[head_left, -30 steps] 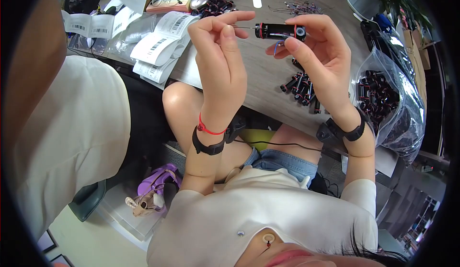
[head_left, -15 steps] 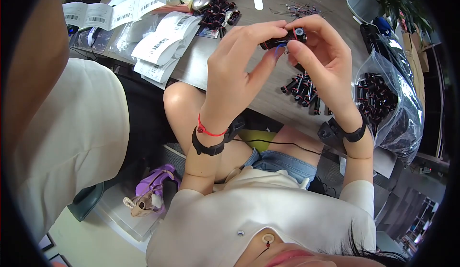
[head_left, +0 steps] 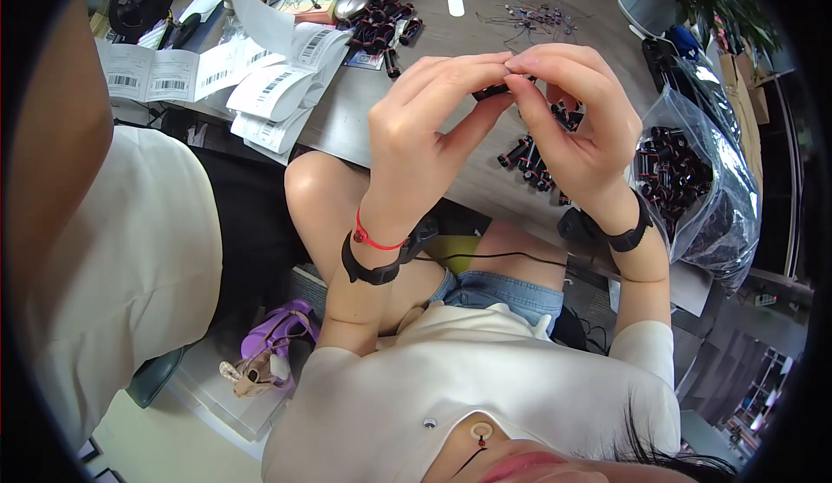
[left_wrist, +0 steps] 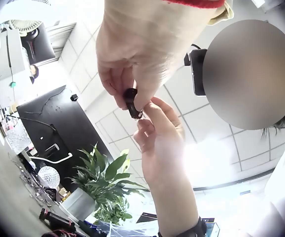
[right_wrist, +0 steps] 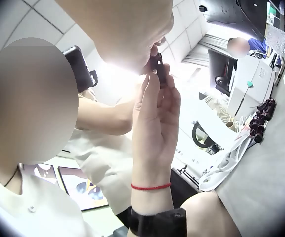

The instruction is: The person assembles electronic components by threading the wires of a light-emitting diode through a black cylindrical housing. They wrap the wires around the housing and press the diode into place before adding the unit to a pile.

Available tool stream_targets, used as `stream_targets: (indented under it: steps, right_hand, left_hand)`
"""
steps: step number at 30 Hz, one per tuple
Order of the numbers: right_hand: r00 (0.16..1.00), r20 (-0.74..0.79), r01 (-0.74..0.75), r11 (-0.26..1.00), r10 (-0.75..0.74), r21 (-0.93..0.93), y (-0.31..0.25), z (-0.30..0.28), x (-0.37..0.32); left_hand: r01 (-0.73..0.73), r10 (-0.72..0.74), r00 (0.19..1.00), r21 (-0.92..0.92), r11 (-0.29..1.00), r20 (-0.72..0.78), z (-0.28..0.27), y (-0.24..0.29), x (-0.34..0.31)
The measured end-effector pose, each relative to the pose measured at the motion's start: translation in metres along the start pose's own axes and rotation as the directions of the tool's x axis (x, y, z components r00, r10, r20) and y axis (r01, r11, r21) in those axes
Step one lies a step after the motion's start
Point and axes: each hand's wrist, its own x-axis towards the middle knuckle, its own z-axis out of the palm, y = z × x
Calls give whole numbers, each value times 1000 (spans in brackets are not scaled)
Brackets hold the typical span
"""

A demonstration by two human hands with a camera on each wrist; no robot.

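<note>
Hands (head_left: 438,115) raised, fingertips together, black cylinder (head_left: 492,92) pinched

I see the black cylinder (left_wrist: 132,102) as smooth, glossy plastic. Tabletop (head_left: 342,123): smooth, low sheen, grey, faint wood-like grain. I log the bag (head_left: 732,227) as clear plastic film, glossy and wrinkled. Label strips (head_left: 271,93): smooth white paper. Shorts (head_left: 511,294): denim cloth, matt. Shirt (head_left: 520,379): matt, cream-white cloth, softly creased. Mouse (head_left: 352,4): silvery, smooth, glossy.

My feed shows a black piece (head_left: 492,92), red bracelet (head_left: 378,243), white labels (head_left: 159,64) with black barcodes (head_left: 168,85) at ten o'clock, green leaves (head_left: 712,2) at two.
</note>
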Motion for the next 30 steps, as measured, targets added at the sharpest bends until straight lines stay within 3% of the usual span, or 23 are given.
stream_targets:
  steps: [6, 8, 10, 13, 16, 22, 25, 30]
  right_hand:
    - [1000, 4, -7, 1000, 7, -31, -3, -15, 6]
    - [999, -1, -33, 986, 33, -164, -6, -19, 13]
    - [999, -7, -49, 972, 49, -231, -2, -21, 14]
    - [982, 130, 168, 939, -134, -301, 8, -21, 15]
    - [979, 177, 156, 938, -105, -309, 6, -18, 14]
    - [971, 211, 176, 934, -114, -309, 4, -16, 13]
    - [963, 268, 97, 941, -6, -326, -2, -19, 12]
    - [959, 282, 100, 937, -2, -334, -2, -17, 11]
  left_hand:
    - [-11, 11, 1000, -11, 1000, -22, -2, -5, -1]
    - [52, -55, 997, -50, 997, -53, -6, -8, -3]
    - [32, -33, 998, -14, 999, -61, -8, -8, -1]
    - [-8, 12, 997, 53, 999, -73, -11, -6, 2]
    - [-97, 111, 992, 204, 974, -57, -15, -4, 3]
    - [-167, 192, 979, 274, 947, -64, -15, -6, 2]
    - [-180, 208, 976, 300, 937, -61, -15, -5, 1]
    - [-203, 233, 972, 356, 912, -43, -15, -4, 0]
